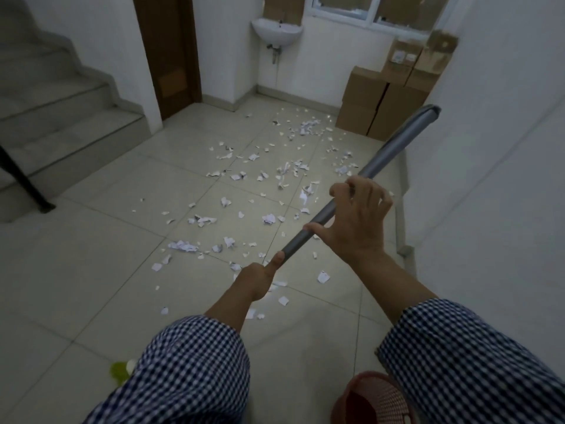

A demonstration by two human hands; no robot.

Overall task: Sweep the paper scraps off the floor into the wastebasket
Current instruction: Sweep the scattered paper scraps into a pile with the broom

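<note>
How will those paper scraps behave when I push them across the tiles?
The paper scraps look small, thin and crumpled, so probably very light and apt to scatter or flutter. The floor tiles look smooth, so they should slide easily.

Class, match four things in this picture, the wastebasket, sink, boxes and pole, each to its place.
Things:
1. wastebasket
2. sink
3. boxes
4. pole

Places:
a. mounted on the far wall
b. gripped by the left hand and the right hand
c. at the bottom right edge of the view, nearest the person
d. stacked at the far right, below the window

Pairs: 1-c, 2-a, 3-d, 4-b
</note>
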